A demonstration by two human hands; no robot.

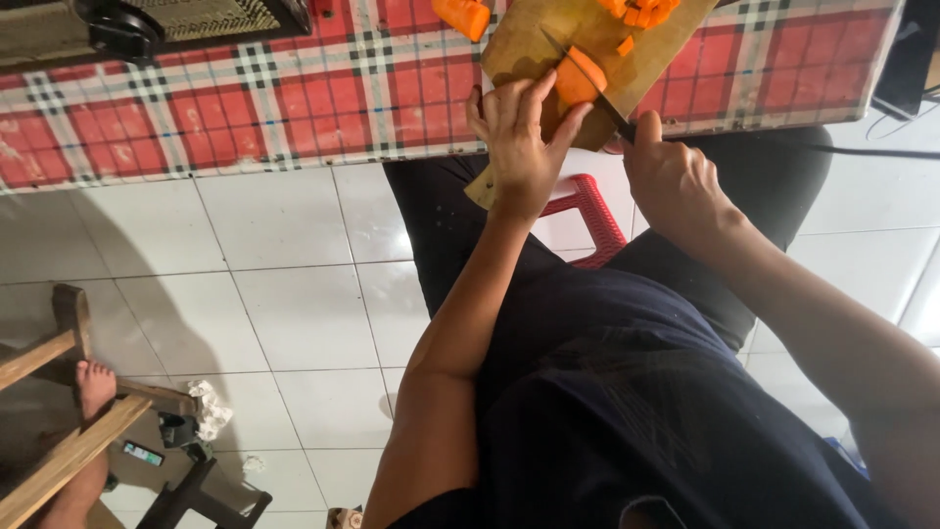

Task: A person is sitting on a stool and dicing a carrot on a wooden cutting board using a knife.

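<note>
A wooden cutting board (529,44) lies on a table under a red checked cloth (294,98). My left hand (519,137) presses a thick orange carrot piece (578,76) onto the board with its fingertips. My right hand (671,176) grips the handle of a dark knife (587,83) whose blade cuts down into that piece. Several small cut carrot chunks (641,15) lie at the board's far end, and a bigger carrot piece (462,15) rests on the cloth to the left of the board.
A red plastic stool (592,216) shows between my legs on the white tiled floor (284,255). Another person's bare foot (93,387) rests on a wooden frame (59,343) at the lower left, beside crumpled paper (211,409). A dark appliance (147,24) stands on the table's left.
</note>
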